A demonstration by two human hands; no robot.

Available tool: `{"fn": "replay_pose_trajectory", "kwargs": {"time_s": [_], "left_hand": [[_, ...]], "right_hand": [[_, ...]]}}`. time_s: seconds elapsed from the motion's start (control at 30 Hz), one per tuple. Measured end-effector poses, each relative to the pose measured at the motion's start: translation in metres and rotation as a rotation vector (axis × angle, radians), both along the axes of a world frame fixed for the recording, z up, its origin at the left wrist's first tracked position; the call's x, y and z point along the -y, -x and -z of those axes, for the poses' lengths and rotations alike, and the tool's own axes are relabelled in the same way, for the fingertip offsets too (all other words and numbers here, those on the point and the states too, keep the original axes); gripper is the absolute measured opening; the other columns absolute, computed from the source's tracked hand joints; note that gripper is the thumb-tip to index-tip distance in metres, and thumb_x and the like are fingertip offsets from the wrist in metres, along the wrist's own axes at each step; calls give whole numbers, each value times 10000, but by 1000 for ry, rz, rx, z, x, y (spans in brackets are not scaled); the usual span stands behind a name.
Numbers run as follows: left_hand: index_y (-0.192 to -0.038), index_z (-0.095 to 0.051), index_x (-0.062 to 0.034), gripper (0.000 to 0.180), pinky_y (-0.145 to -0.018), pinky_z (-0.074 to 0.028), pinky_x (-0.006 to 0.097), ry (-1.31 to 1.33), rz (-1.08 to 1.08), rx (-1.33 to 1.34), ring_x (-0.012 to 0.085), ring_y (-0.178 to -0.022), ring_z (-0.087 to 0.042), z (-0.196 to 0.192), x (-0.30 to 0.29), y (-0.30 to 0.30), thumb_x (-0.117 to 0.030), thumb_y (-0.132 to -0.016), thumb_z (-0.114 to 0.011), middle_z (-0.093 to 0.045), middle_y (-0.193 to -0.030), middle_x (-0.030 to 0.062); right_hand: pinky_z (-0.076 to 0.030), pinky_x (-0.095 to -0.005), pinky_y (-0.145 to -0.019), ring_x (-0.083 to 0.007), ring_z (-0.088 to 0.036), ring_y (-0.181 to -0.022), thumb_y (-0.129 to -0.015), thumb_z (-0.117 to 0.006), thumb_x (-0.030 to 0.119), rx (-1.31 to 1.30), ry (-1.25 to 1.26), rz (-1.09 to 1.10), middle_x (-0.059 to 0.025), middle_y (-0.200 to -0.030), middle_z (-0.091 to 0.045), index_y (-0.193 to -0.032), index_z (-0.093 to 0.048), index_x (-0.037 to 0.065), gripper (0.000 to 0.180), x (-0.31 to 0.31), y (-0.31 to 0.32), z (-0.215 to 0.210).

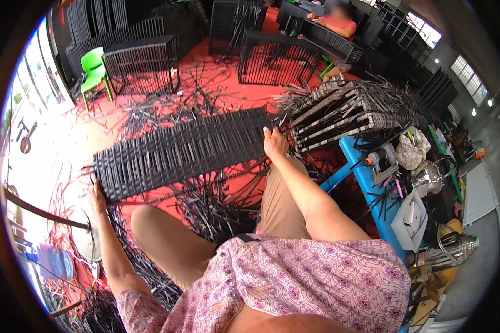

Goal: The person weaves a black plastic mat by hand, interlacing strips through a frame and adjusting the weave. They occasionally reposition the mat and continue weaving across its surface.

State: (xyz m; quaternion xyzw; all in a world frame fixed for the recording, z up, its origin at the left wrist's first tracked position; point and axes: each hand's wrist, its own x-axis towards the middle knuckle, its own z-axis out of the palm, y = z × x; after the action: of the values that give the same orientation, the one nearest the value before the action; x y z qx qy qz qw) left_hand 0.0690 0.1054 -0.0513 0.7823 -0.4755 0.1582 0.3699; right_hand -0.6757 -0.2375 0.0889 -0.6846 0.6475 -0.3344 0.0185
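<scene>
We grip the black woven panel (183, 152) at both ends, left hand (97, 197) and right hand (275, 143) closed on its edges, positioning it; next needs steady repositioning.

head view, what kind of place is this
Probably a wicker furniture weaving workshop. Both hands, left hand and right hand, grip a long black woven rattan panel; loose black strips litter the red floor, and black woven furniture frames stand behind.

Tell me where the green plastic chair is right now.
In the head view, the green chair stands upper left on the red floor, beside a black wire frame.
</scene>
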Motion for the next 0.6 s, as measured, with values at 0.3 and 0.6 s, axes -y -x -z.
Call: {"fn": "replay_pose_trajectory", "kwargs": {"time_s": [0.3,0.6], "left_hand": [[-1463,-532,-179,424,-776,-514,525,-124,48,94,466,-898,-668,2,12,-29,-198,-1078,-356,-677,-1097,299],[-1392,-588,-117,423,-891,-511,497,-38,148,-33,450,-1090,-648,-24,32,63,-247,-1070,-347,-670,-1200,278]], "right_hand": [[-350,-578,-1086,-400,-487,-1309,-997,-463,537,-258,-86,150,-222,-1335,-597,-1215,-680,-11,629,5,-32,-7],[-394,-548,-1027,-343,-551,-1219,-1017,-456,430,-673,12,215,-166,-1278,-639,-1149,-701,37,482,-4,-19,-15]]}}
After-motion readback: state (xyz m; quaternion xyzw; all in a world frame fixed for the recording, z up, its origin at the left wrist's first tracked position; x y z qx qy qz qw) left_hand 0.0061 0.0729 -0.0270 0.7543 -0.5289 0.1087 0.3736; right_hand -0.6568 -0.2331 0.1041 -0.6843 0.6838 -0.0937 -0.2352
